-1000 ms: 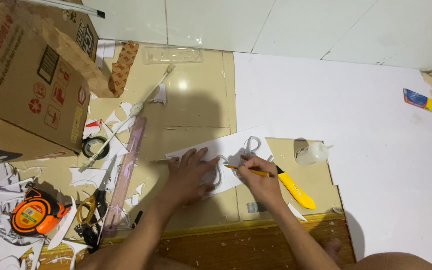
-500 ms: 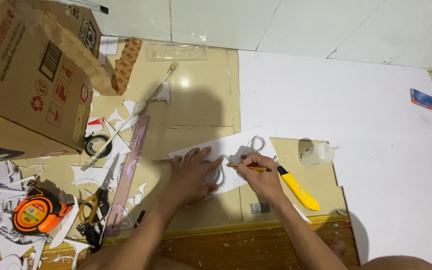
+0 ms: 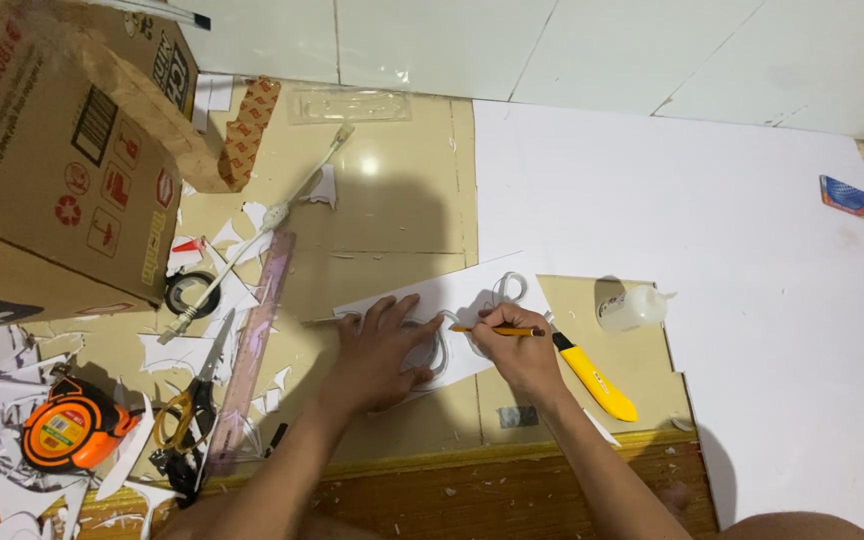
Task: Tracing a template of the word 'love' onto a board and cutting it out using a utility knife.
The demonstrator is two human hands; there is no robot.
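My left hand (image 3: 380, 350) lies flat with fingers spread on a white cut-out piece (image 3: 457, 300) on the tiled floor, pressing a curved white stencil shape (image 3: 434, 345) against it. My right hand (image 3: 514, 350) grips a yellow pencil (image 3: 497, 330) whose tip touches the piece beside the stencil. A looped white shape (image 3: 509, 288) rests on the same piece just beyond my right hand.
A yellow utility knife (image 3: 597, 380) and a small glue bottle (image 3: 632, 308) lie to the right, beside a large white sheet (image 3: 672, 200). Left: cardboard box (image 3: 52, 150), long ruler (image 3: 252, 345), scissors (image 3: 192, 400), orange tape measure (image 3: 72, 435), tape roll (image 3: 190, 292), paper scraps.
Both hands stay on the white piece; the pencil has shifted only slightly. The camera view has drifted a little.
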